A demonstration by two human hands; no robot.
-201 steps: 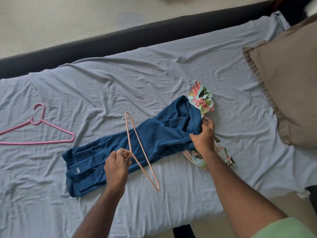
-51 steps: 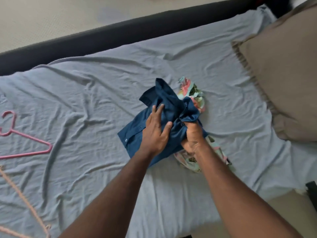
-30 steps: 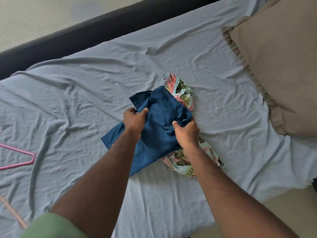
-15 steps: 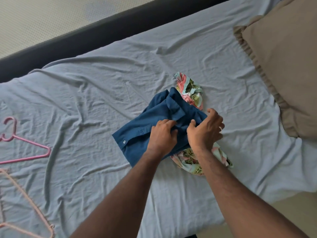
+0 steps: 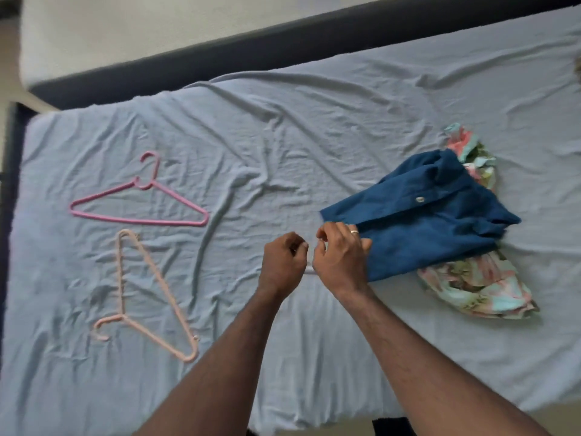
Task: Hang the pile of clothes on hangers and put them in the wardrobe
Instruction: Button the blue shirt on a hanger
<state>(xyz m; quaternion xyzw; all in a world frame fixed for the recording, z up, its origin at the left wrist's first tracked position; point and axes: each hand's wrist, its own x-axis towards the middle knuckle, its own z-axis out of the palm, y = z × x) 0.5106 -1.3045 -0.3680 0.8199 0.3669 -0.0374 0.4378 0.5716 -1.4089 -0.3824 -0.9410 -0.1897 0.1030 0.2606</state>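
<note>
- We see a bed covered by a wrinkled pale blue sheet point(image 5: 314, 127) filling most of the frame, with a dark bed frame edge point(image 5: 220, 55) running along the top.
- At right of centre lies the crumpled dark blue button-up shirt point(image 5: 421, 221), one pale button showing on its placket.
- It rests partly on top of a floral pink-and-mint patterned garment point(image 5: 478, 291), which sticks out above the shirt at the upper right and below it at the lower right.
- Our right hand point(image 5: 339, 256), a ring on one finger, sits at the shirt's left edge; its fingers are curled, but we cannot tell whether they pinch the cloth or merely touch it.
- Our left hand point(image 5: 283, 262) is just beside the right one, over bare sheet, with its fingers curled in together and nothing visible in them.
- In the left half of the frame a bright pink plastic hanger point(image 5: 138, 212) lies flat, hook pointing toward the top.
- Just below it lies a pale peach plastic hanger point(image 5: 151, 297), turned so its hook points to the lower left.
- Both hangers are well apart from the clothes.
</note>
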